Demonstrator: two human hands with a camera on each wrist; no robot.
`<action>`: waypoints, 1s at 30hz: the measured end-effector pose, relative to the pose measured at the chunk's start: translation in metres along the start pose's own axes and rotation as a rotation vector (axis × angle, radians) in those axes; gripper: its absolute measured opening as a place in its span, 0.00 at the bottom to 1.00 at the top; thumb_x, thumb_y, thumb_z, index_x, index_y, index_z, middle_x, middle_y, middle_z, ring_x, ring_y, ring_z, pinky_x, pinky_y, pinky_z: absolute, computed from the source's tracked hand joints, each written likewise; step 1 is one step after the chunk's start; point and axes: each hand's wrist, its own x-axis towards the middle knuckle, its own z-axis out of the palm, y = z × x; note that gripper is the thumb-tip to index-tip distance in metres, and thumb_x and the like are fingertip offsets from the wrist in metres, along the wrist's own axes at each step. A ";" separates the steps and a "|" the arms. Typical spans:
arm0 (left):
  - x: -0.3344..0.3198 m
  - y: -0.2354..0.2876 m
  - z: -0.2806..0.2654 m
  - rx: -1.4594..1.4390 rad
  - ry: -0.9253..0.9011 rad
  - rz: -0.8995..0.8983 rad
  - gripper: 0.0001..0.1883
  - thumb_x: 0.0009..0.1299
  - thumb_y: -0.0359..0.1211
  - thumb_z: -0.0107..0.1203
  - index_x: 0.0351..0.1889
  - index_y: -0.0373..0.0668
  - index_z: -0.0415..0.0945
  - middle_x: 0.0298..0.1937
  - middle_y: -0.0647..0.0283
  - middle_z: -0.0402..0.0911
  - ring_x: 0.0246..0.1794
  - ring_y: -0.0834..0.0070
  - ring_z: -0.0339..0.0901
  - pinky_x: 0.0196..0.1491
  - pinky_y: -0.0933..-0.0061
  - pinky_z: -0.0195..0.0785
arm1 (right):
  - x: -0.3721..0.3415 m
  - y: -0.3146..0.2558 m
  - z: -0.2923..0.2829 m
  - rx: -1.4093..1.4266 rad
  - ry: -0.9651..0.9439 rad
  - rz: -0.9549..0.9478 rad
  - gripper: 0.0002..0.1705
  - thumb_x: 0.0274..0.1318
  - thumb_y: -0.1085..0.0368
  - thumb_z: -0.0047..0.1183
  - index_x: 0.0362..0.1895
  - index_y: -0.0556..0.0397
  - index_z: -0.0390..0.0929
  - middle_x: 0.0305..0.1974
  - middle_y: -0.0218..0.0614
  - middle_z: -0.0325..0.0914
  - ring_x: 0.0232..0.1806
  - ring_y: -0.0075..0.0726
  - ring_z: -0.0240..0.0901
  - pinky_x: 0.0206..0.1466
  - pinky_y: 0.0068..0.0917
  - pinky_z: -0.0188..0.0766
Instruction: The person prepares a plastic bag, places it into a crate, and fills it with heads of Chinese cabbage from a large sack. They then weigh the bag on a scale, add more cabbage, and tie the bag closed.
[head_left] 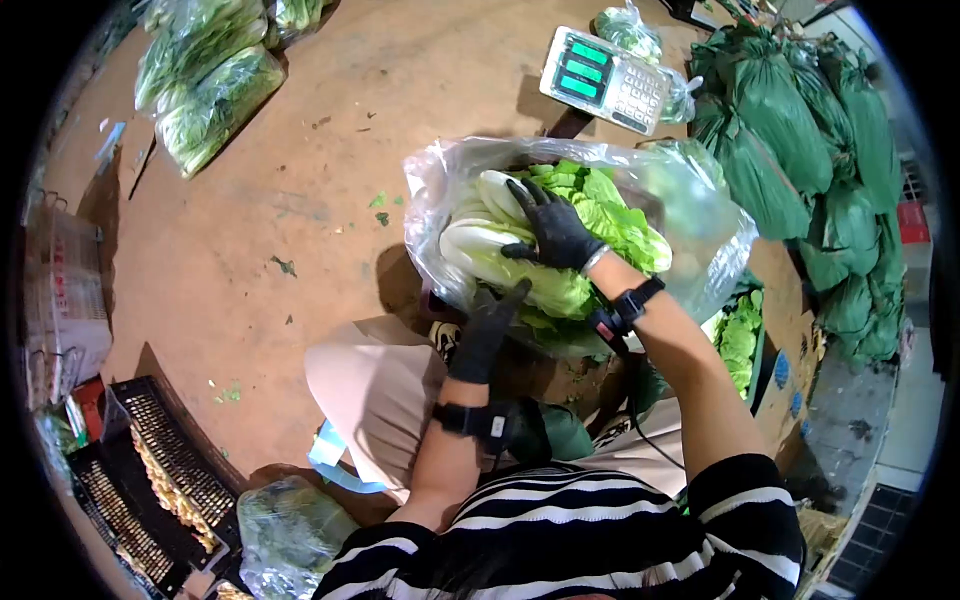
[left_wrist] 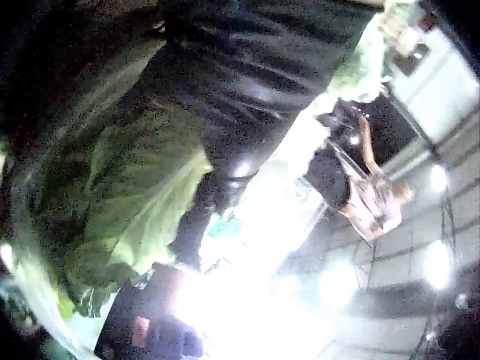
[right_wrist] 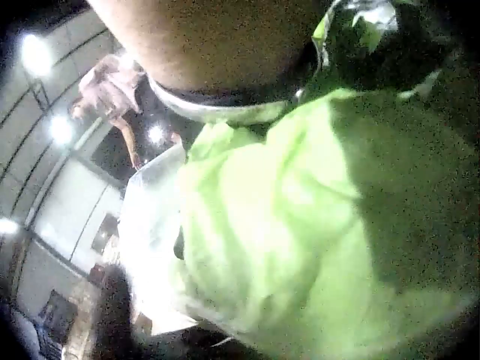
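Leafy heads with white stalks [head_left: 478, 250] lie in a clear plastic bag [head_left: 725, 215], their green leaves [head_left: 612, 222] toward the right. The right hand [head_left: 560, 232], black-gloved, rests on top of the heads with its fingers spread. Lower down, the left hand [head_left: 487, 335], also gloved, touches the near side of the heads; its fingers are partly hidden. Dark glove [left_wrist: 247, 82] fills the upper left wrist view beside a green leaf [left_wrist: 142, 202]. In the right wrist view a bright leaf [right_wrist: 277, 225] lies below the wrist, and the right hand's fingers are out of sight.
A scale with a lit display [head_left: 606, 80] stands beyond the bag. Green sacks [head_left: 780, 130] are piled at the right, bagged greens [head_left: 220, 100] lie at the upper left, and black crates [head_left: 150, 490] at the lower left. Another bag [head_left: 290, 540] sits near the person's side.
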 end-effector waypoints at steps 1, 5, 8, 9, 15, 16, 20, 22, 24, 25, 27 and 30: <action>0.012 0.013 -0.038 -0.318 -0.217 -0.461 0.15 0.58 0.31 0.53 0.43 0.36 0.69 0.40 0.54 0.73 0.42 0.74 0.69 0.46 0.74 0.61 | 0.000 -0.001 0.001 -0.029 -0.006 0.029 0.50 0.34 0.39 0.52 0.59 0.53 0.47 0.55 0.55 0.52 0.49 0.63 0.57 0.52 0.45 0.55; 0.059 0.015 -0.093 -0.411 0.138 -0.691 0.22 0.53 0.38 0.56 0.43 0.34 0.68 0.37 0.51 0.74 0.38 0.65 0.72 0.43 0.68 0.63 | -0.004 0.002 0.005 -0.024 0.041 0.050 0.50 0.34 0.38 0.52 0.60 0.46 0.47 0.57 0.52 0.51 0.51 0.61 0.56 0.52 0.47 0.53; 0.126 -0.029 -0.057 0.517 0.476 -0.239 0.32 0.50 0.43 0.57 0.50 0.34 0.62 0.40 0.47 0.72 0.37 0.58 0.71 0.42 0.61 0.63 | -0.008 -0.004 0.002 -0.087 0.012 0.079 0.50 0.33 0.37 0.52 0.60 0.45 0.47 0.58 0.50 0.50 0.52 0.60 0.55 0.53 0.47 0.52; 0.123 -0.049 -0.041 0.520 0.483 -0.223 0.32 0.50 0.43 0.57 0.50 0.34 0.62 0.40 0.47 0.72 0.37 0.58 0.71 0.42 0.61 0.63 | -0.010 -0.007 0.000 -0.107 0.000 0.096 0.50 0.34 0.37 0.51 0.60 0.45 0.47 0.58 0.49 0.50 0.52 0.60 0.55 0.52 0.47 0.52; 0.099 -0.073 -0.098 -0.780 0.069 -0.702 0.10 0.60 0.30 0.45 0.31 0.32 0.72 0.25 0.59 0.76 0.22 0.75 0.73 0.28 0.78 0.66 | -0.015 -0.011 -0.010 -0.111 0.048 0.158 0.47 0.35 0.38 0.50 0.60 0.42 0.49 0.58 0.52 0.50 0.56 0.62 0.50 0.56 0.57 0.41; 0.101 -0.053 -0.116 -0.993 0.054 -0.702 0.11 0.61 0.34 0.47 0.31 0.34 0.72 0.22 0.61 0.74 0.20 0.77 0.72 0.24 0.80 0.65 | -0.011 -0.019 -0.020 -0.249 -0.001 0.192 0.46 0.36 0.38 0.50 0.60 0.42 0.49 0.58 0.53 0.49 0.56 0.63 0.49 0.56 0.62 0.36; 0.107 0.013 -0.114 -1.134 -0.240 -0.932 0.13 0.61 0.39 0.47 0.30 0.37 0.71 0.16 0.68 0.68 0.14 0.80 0.65 0.18 0.79 0.61 | 0.001 -0.066 -0.010 -0.450 -0.238 0.321 0.40 0.40 0.37 0.43 0.57 0.41 0.56 0.57 0.61 0.46 0.57 0.73 0.41 0.51 0.72 0.26; 0.113 0.012 -0.085 -1.461 -0.241 -1.190 0.16 0.63 0.44 0.44 0.27 0.40 0.70 0.15 0.67 0.67 0.12 0.79 0.62 0.16 0.80 0.58 | 0.000 -0.076 -0.004 -0.445 -0.310 0.376 0.42 0.40 0.36 0.43 0.59 0.38 0.52 0.61 0.60 0.34 0.59 0.76 0.29 0.49 0.75 0.23; 0.121 0.011 -0.085 -1.971 -0.398 -0.916 0.20 0.63 0.47 0.41 0.30 0.38 0.71 0.15 0.66 0.68 0.11 0.79 0.62 0.17 0.80 0.58 | 0.000 -0.066 0.024 -0.387 -0.252 0.369 0.48 0.33 0.33 0.47 0.61 0.35 0.48 0.62 0.57 0.30 0.59 0.76 0.28 0.50 0.74 0.23; 0.142 0.046 -0.117 -1.903 -0.241 -1.032 0.20 0.62 0.50 0.41 0.25 0.42 0.70 0.14 0.66 0.67 0.08 0.82 0.57 0.15 0.84 0.51 | -0.009 -0.067 0.016 -0.363 -0.245 0.360 0.55 0.26 0.30 0.49 0.62 0.31 0.44 0.62 0.55 0.28 0.59 0.76 0.28 0.50 0.75 0.24; 0.162 0.059 -0.143 -1.926 -0.083 -0.973 0.28 0.61 0.53 0.41 0.27 0.32 0.67 0.13 0.68 0.64 0.08 0.82 0.54 0.14 0.85 0.49 | -0.025 -0.045 0.026 -0.243 -0.068 0.333 0.59 0.21 0.27 0.49 0.62 0.32 0.43 0.63 0.53 0.28 0.59 0.75 0.30 0.50 0.74 0.28; 0.187 0.036 -0.163 -2.160 -0.348 -0.493 0.38 0.59 0.57 0.39 0.40 0.20 0.62 0.20 0.66 0.66 0.10 0.82 0.56 0.16 0.85 0.52 | -0.034 -0.014 0.007 -0.182 -0.015 0.213 0.60 0.20 0.27 0.49 0.62 0.36 0.44 0.62 0.56 0.31 0.59 0.74 0.34 0.50 0.71 0.35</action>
